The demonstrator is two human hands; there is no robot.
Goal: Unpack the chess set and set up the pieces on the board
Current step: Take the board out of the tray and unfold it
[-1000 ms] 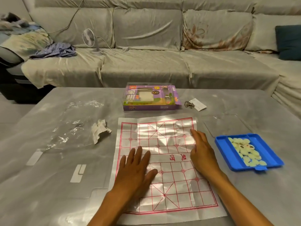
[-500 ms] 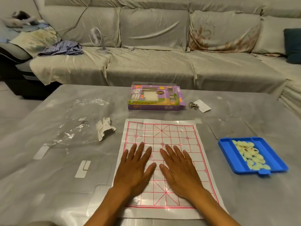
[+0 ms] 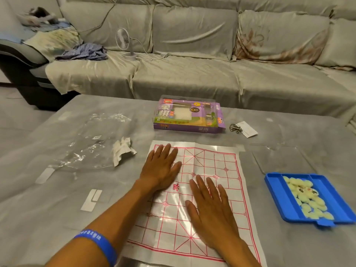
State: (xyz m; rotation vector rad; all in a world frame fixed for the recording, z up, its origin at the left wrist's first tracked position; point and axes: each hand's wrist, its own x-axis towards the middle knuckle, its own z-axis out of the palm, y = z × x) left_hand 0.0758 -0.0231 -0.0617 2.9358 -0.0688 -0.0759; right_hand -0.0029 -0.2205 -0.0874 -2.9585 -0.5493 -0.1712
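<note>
While both hands lie flat on it, the one paper board (image 3: 212, 166) sits at the middle of the grey table (image 3: 289, 247), its red grid facing up and its near edge running off toward 6 o'clock. The left hand (image 3: 160, 168) presses the board's far-left part, at about 11 o'clock from the board's centre, fingers straight and slightly spread, the fingertips close to the far border of the grid. The right hand (image 3: 210, 211) presses the middle, fingers straight and fanned, pointing to 12 o'clock. Neither hand holds anything. One blue wristband (image 3: 98, 243) shows on the left forearm.

One blue tray (image 3: 277, 197) lies at 3 o'clock from the board, well apart from it, its near-right corner close to the picture's edge. A heap of pale round pieces (image 3: 306, 199) fills its right-hand compartment; they overlap too much to count. One purple box (image 3: 189, 117) stands at 12 o'clock, just beyond the board's far edge, with one key ring and tag (image 3: 242, 129) to its right. At 10 o'clock lie one crumpled white paper (image 3: 123, 150) and one clear plastic wrap (image 3: 88, 143). Bare table shows between board and tray, and to the left at 8 o'clock, where two white strips (image 3: 91, 199) are stuck.
</note>
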